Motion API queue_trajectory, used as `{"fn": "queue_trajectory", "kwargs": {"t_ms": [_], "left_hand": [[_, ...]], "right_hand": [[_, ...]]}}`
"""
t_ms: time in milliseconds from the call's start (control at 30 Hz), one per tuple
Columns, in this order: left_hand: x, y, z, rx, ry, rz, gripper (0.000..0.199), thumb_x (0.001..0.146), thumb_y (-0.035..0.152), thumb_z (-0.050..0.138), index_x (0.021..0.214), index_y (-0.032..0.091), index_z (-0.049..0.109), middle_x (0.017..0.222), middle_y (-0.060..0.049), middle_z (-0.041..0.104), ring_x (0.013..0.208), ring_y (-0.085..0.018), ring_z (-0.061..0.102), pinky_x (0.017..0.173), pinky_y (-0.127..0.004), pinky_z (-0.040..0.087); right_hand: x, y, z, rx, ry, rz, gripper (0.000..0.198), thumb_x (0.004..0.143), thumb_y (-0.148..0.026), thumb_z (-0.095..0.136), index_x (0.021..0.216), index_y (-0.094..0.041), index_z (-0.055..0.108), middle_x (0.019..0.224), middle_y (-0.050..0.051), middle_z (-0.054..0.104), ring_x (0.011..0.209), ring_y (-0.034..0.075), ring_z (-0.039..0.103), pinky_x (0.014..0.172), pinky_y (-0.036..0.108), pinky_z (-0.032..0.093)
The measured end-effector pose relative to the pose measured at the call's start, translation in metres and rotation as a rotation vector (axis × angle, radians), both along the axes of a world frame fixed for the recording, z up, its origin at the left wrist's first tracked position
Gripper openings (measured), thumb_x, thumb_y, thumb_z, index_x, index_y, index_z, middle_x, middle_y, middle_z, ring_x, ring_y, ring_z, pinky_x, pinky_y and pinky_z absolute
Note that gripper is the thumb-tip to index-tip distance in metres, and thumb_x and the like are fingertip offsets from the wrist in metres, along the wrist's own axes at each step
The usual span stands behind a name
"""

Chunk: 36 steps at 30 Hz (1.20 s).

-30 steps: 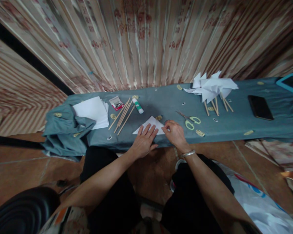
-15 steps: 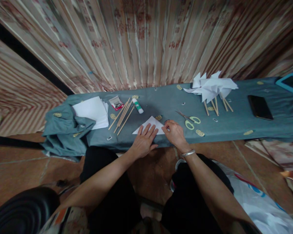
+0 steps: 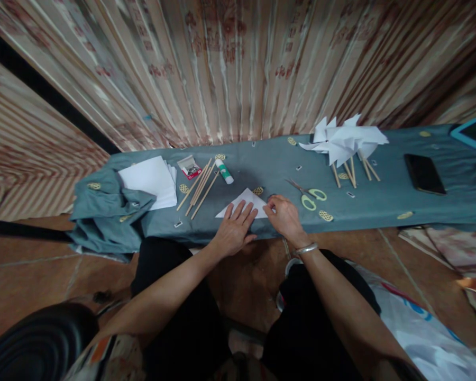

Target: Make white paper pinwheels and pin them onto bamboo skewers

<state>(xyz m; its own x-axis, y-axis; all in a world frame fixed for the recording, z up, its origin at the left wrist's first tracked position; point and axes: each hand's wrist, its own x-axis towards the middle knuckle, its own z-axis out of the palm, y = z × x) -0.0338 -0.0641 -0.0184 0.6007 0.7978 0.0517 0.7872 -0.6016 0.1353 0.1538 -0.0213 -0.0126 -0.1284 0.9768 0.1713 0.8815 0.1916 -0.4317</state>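
A sheet of white paper (image 3: 246,197), folded into a triangle, lies near the front edge of the cloth-covered bench. My left hand (image 3: 235,227) rests flat across it with fingers spread. At the triangle's right corner, my right hand (image 3: 282,216) pinches the paper between thumb and fingers; a silver bangle circles that wrist. Scissors with light green handles (image 3: 308,196) lie just right of this hand. Beyond the left hand are a glue stick (image 3: 224,172), several wooden sticks (image 3: 200,188) and a small open box of metal pins (image 3: 190,168).
A stack of white paper (image 3: 146,182) lies at the left by bunched cloth. Several paper pinwheels on sticks (image 3: 347,140) lie to the right, then a black phone (image 3: 424,173) and a blue-framed tablet (image 3: 474,133). A curtain (image 3: 230,74) hangs behind; a plastic bag (image 3: 416,328) sits lower right.
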Motion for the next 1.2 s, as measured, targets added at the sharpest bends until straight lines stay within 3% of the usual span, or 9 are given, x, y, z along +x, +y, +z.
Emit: {"fn": "queue_trajectory", "kwargs": {"t_ms": [300, 600, 933, 1200], "left_hand": [[0.001, 0.000, 0.002, -0.002, 0.019, 0.003, 0.071, 0.089, 0.044, 0.057, 0.148, 0.013, 0.032, 0.157, -0.016, 0.031, 0.147, -0.035, 0.022, 0.118, -0.055, 0.017], [0.001, 0.001, 0.000, 0.010, 0.050, 0.001, 0.072, 0.090, 0.045, 0.055, 0.149, 0.012, 0.031, 0.157, -0.017, 0.031, 0.148, -0.034, 0.021, 0.117, -0.056, 0.017], [-0.001, 0.001, -0.001, 0.006, 0.046, -0.012, 0.072, 0.089, 0.043, 0.057, 0.149, 0.013, 0.031, 0.157, -0.016, 0.031, 0.148, -0.032, 0.020, 0.119, -0.052, 0.016], [-0.034, -0.009, 0.005, -0.001, 0.062, 0.023, 0.071, 0.090, 0.037, 0.057, 0.149, 0.008, 0.030, 0.157, -0.018, 0.030, 0.148, -0.029, 0.024, 0.119, -0.050, 0.018]], "right_hand": [[-0.003, -0.008, 0.004, 0.017, -0.018, -0.001, 0.012, 0.088, -0.027, 0.057, 0.087, -0.018, 0.065, 0.094, 0.011, 0.068, 0.091, 0.025, 0.061, 0.084, 0.034, 0.045], [-0.006, -0.022, -0.005, 0.111, 0.071, 0.014, 0.039, 0.087, -0.037, 0.058, 0.115, -0.010, 0.061, 0.121, 0.020, 0.063, 0.111, 0.032, 0.055, 0.097, 0.045, 0.043], [-0.007, -0.024, -0.019, 0.095, 0.129, -0.021, 0.042, 0.085, -0.033, 0.060, 0.119, -0.008, 0.061, 0.133, 0.022, 0.055, 0.122, 0.033, 0.049, 0.100, 0.047, 0.040], [0.014, -0.025, -0.026, 0.115, 0.138, -0.054, 0.039, 0.086, -0.029, 0.054, 0.120, -0.009, 0.060, 0.134, 0.022, 0.055, 0.125, 0.032, 0.047, 0.103, 0.048, 0.038]]}}
